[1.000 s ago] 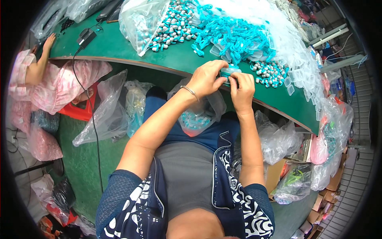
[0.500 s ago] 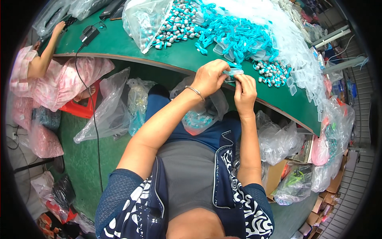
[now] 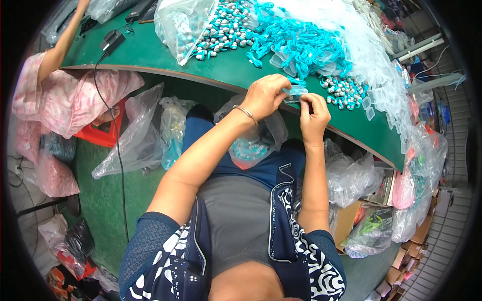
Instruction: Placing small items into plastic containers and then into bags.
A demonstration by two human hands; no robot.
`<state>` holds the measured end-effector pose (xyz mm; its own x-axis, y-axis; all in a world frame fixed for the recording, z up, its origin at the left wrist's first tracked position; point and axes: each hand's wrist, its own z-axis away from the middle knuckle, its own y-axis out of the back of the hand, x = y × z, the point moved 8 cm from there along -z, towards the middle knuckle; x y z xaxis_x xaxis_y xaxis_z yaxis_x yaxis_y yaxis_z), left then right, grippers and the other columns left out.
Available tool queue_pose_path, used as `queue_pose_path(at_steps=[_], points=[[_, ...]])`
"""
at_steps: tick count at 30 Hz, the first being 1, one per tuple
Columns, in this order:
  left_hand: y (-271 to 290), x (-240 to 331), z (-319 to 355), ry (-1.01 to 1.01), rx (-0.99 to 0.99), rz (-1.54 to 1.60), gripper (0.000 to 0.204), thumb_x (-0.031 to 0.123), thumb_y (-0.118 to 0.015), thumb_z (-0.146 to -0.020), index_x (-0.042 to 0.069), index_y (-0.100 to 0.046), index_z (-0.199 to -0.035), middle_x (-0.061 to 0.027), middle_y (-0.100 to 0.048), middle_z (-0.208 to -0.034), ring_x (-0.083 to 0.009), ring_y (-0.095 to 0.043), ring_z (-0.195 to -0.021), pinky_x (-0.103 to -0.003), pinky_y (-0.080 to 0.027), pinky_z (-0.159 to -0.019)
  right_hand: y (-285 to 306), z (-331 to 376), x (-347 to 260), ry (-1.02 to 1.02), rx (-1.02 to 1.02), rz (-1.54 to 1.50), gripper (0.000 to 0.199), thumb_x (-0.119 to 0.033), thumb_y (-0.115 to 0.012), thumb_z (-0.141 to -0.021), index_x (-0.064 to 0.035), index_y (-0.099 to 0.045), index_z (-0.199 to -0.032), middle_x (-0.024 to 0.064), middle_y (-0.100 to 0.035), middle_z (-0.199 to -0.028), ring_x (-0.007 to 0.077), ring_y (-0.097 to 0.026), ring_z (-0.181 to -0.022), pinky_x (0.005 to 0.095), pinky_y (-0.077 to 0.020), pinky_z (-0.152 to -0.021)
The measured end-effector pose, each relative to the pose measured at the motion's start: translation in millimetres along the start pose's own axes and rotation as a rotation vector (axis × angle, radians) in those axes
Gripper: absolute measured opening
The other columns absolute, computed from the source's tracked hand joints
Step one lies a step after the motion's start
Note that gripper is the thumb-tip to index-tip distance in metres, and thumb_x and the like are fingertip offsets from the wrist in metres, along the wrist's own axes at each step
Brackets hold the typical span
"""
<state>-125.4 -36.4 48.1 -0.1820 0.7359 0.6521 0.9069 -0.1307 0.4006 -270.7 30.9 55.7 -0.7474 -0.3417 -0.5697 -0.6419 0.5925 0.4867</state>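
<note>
My left hand (image 3: 267,94) and my right hand (image 3: 314,114) meet at the front edge of the green table (image 3: 221,65). Together they pinch a small clear plastic bag (image 3: 295,92) with a bit of turquoise cord in it. A thin metal bangle sits on my left wrist. Just beyond my hands lies a heap of turquoise cords (image 3: 301,40) mixed with small clear bags. Several grey-and-turquoise bead pieces (image 3: 345,90) lie to the right of my hands.
A large clear bag of bead pieces (image 3: 201,25) lies on the table at the back left. Another person in pink (image 3: 65,95) sits at the left, arm reaching up. Plastic bags crowd my lap (image 3: 251,145), the floor and the right side. A black cable (image 3: 118,150) hangs from the table.
Both hands stay together at the table edge on the small bag, with only slight finger movement. The person at the left has raised an arm higher toward the table.
</note>
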Motion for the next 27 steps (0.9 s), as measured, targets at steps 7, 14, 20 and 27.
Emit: queue_pose_path(at_steps=[7, 14, 20, 27], points=[[4.4, 7.4, -0.8, -0.130, -0.109, -0.048, 0.024, -0.001, -0.072, -0.076, 0.004, -0.063, -0.098, -0.0093, -0.067, -0.104, -0.0294, -0.066, -0.095, -0.038, -0.054, -0.081, 4.9, 6.6, -7.1, 0.185, 0.003, 0.108, 0.016, 0.008, -0.068, -0.077, -0.0014, -0.065, -0.090, 0.0120, -0.066, -0.091, 0.0309, -0.063, -0.090, 0.0404, -0.0496, -0.082], [7.0, 9.3, 2.2, -0.156, -0.154, -0.038, 0.021, 0.000, -0.071, -0.077, 0.004, -0.064, -0.096, -0.0091, -0.068, -0.108, -0.0305, -0.065, -0.099, -0.038, -0.054, -0.084, 6.4, 3.6, 2.8, 0.112, -0.037, 0.050, 0.023, 0.006, -0.069, -0.078, -0.0012, -0.063, -0.099, 0.0152, -0.065, -0.101, 0.0331, -0.063, -0.097, 0.0410, -0.0504, -0.085], [5.6, 9.4, 4.7, -0.185, -0.163, -0.036, 0.021, 0.001, -0.072, -0.077, 0.005, -0.066, -0.096, -0.0088, -0.068, -0.109, -0.0306, -0.065, -0.099, -0.039, -0.054, -0.084, -4.1, -6.9, -3.4, 0.232, -0.222, 0.137, 0.031, 0.004, -0.069, -0.080, -0.0012, -0.065, -0.110, 0.0166, -0.067, -0.111, 0.0350, -0.064, -0.100, 0.0423, -0.0516, -0.087], [3.0, 18.4, 7.3, -0.147, -0.126, -0.143, 0.037, 0.009, -0.078, -0.074, 0.004, -0.064, -0.108, -0.0127, -0.065, -0.114, -0.0326, -0.062, -0.102, -0.041, -0.053, -0.086, -4.6, -5.3, -12.8, 0.332, -0.197, 0.155, 0.032, 0.001, -0.072, -0.077, 0.0007, -0.064, -0.108, 0.0178, -0.066, -0.113, 0.0379, -0.062, -0.107, 0.0448, -0.0502, -0.092]])
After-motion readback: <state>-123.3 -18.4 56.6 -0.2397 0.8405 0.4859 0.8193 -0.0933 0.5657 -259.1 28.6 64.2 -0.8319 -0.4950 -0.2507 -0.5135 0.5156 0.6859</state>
